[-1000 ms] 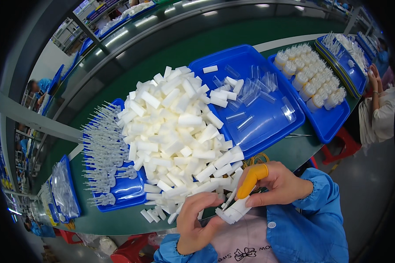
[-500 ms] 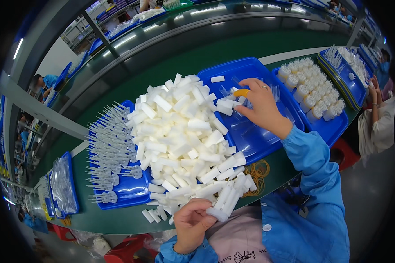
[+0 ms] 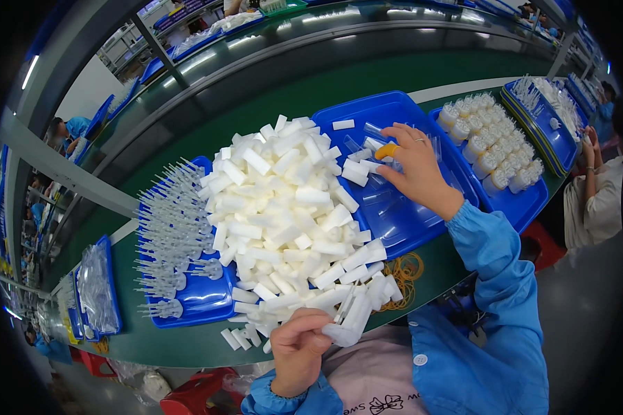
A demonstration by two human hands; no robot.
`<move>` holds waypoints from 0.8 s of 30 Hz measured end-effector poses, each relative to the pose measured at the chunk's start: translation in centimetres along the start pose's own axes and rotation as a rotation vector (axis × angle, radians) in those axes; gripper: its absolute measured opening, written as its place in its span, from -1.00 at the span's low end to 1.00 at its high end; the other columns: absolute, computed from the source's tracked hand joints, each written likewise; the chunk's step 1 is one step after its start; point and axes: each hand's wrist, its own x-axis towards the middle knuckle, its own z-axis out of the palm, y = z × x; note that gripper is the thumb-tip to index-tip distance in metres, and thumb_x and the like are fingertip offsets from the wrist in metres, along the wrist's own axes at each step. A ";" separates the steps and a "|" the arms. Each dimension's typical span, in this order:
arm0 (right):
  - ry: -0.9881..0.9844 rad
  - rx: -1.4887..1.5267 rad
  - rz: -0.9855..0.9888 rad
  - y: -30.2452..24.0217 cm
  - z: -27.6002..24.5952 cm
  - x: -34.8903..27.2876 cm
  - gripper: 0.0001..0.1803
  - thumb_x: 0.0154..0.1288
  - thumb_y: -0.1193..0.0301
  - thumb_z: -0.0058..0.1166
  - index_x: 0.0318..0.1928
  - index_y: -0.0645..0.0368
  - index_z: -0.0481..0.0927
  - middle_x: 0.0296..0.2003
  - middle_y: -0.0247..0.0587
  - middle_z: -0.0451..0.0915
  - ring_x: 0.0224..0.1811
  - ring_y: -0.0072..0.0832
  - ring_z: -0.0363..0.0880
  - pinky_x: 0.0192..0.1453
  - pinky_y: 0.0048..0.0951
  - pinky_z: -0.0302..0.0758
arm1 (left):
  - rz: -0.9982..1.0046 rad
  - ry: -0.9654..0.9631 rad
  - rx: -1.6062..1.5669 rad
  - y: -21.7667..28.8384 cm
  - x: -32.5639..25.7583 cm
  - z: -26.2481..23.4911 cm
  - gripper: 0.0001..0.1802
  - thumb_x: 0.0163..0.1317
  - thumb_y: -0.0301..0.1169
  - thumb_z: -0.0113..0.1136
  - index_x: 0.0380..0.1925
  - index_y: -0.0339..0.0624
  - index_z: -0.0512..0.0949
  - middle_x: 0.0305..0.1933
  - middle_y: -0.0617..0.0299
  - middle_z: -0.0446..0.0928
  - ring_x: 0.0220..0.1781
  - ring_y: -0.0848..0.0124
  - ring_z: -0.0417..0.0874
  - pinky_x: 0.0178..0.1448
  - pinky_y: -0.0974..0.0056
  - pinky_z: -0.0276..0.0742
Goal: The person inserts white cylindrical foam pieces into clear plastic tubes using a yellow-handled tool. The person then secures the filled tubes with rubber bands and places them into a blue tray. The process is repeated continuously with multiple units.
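Observation:
Low at the front, my left hand (image 3: pixel 299 351) is closed on the rim of a pale round plastic base (image 3: pixel 345 336), whose white rods or tubes point up and away; how many it carries is unclear. My right hand (image 3: pixel 417 169) reaches into a blue tray (image 3: pixel 412 238), with an orange-yellow cover on one finger. Its thumb and covered finger are bent toward each other among clear plastic tubes (image 3: pixel 387 200) and white foam cylinders (image 3: pixel 355 173). What sits between those fingertips is hidden. Just left of that tray rises a large heap of white foam cylinders (image 3: pixel 277 200).
Left of the heap, a blue tray (image 3: pixel 208 304) holds many spiky, disc-based plastic parts (image 3: pixel 173 235). Yellow rubber bands (image 3: pixel 410 273) lie by the table edge. Finished-looking bundles (image 3: pixel 495 138) fill a tray at right. A co-worker (image 3: pixel 595 187) sits farther right; red stools stand below.
The right thumb and covered finger have drawn closer together in the tray. My left hand has turned the round base, so more of its flat underside shows.

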 end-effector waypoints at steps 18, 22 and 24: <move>-0.460 1.226 0.472 -6.7 -9.1 -5.1 -0.77 0.32 0.37 -0.01 -0.12 0.25 0.51 -0.27 -0.36 0.54 -0.19 -0.67 0.46 -0.04 -0.60 0.37 | 0.283 -0.272 0.424 1.0 1.0 0.4 -0.83 -0.05 -0.69 0.28 -0.38 -0.34 0.64 -0.27 0.04 0.60 -0.24 0.27 0.58 -0.16 0.30 0.48; -0.505 1.385 0.549 -7.0 -8.1 -5.3 -0.78 0.32 0.37 0.00 -0.11 0.24 0.49 -0.25 -0.37 0.53 -0.18 -0.70 0.45 -0.05 -0.63 0.38 | 0.284 -0.319 0.460 1.2 1.2 0.7 -0.82 -0.07 -0.71 0.28 -0.40 -0.31 0.65 -0.27 0.05 0.61 -0.26 0.26 0.58 -0.18 0.30 0.48; -0.533 1.442 0.575 -7.1 -7.6 -5.3 -0.79 0.32 0.39 0.01 -0.12 0.24 0.50 -0.26 -0.38 0.53 -0.18 -0.70 0.46 -0.07 -0.64 0.39 | 0.286 -0.333 0.472 1.2 1.3 0.7 -0.81 -0.07 -0.71 0.28 -0.39 -0.30 0.65 -0.26 0.06 0.61 -0.26 0.26 0.58 -0.18 0.31 0.49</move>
